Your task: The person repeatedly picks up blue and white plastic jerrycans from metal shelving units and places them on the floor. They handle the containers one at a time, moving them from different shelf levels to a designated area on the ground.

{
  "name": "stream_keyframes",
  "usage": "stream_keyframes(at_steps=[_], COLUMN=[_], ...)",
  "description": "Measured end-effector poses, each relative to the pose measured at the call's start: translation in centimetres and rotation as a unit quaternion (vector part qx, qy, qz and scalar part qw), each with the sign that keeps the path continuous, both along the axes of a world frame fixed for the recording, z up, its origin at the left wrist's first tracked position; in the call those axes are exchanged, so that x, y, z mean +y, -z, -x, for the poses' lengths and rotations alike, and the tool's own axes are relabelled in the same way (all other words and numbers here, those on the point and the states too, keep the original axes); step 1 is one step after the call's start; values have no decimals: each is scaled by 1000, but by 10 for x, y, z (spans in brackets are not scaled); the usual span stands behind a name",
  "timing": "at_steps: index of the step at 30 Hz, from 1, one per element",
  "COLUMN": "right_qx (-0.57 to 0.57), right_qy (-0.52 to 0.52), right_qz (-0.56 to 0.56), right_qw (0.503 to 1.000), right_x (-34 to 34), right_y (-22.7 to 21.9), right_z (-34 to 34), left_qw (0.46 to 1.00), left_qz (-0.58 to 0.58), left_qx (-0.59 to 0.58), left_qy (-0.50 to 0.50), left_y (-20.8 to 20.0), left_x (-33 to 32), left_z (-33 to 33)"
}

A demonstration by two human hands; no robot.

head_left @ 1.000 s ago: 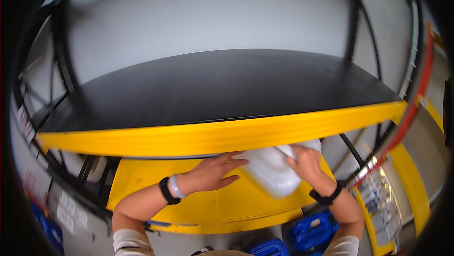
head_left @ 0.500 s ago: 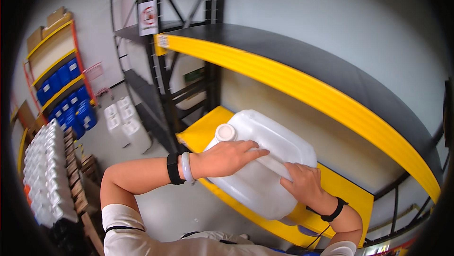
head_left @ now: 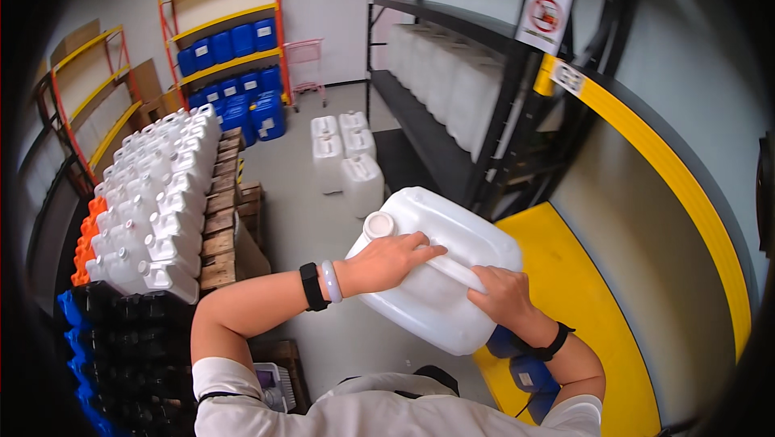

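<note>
A large translucent white jerry can [head_left: 440, 304] with a round white cap hangs in front of me, its top facing up. My left hand [head_left: 390, 264] is closed on the cap end of its moulded handle. At the other end of that handle, my right hand [head_left: 507, 298] has its fingers wrapped round the grip. The can's underside is hidden. It overlaps the edge of the yellow shelf board [head_left: 557, 267] in the picture.
White jerry cans [head_left: 361, 171] stand on the floor ahead. Rows of white cans [head_left: 161, 187] fill pallets at left, with black cans [head_left: 149, 332] nearer me. A black rack [head_left: 420, 118] rises ahead right. Blue cans [head_left: 529, 374] sit low by my right arm.
My view has swung left, away from the yellow shelf, showing more of the aisle. The jerry can has turned with me, still in both hands.
</note>
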State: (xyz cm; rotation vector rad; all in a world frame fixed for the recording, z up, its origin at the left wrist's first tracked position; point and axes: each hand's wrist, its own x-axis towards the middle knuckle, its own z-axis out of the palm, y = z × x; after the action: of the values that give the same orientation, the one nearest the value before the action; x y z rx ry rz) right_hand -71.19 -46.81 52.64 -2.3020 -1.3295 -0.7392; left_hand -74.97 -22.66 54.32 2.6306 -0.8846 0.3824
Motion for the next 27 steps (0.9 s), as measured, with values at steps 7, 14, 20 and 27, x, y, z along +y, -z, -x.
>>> stream_keyframes(at_steps=[7,14,20,27], right_qx=[88,170,251,360], right_qy=[-125,-180,-192,-165], right_qz=[13,52,85,182], right_qw=[988,967,945,900], right_x=[150,305,435,552], right_y=[69,148,187,240], right_z=[-97,-219,-304,-397], left_qw=[991,972,942,931], left_qz=[17,3,-32,-55], left_qx=[50,58,114,157], left_qy=[-124,-225,-314,-325], left_y=[72,154,179,227], left_x=[134,268,375,481], left_z=[-47,-145,-227,-315])
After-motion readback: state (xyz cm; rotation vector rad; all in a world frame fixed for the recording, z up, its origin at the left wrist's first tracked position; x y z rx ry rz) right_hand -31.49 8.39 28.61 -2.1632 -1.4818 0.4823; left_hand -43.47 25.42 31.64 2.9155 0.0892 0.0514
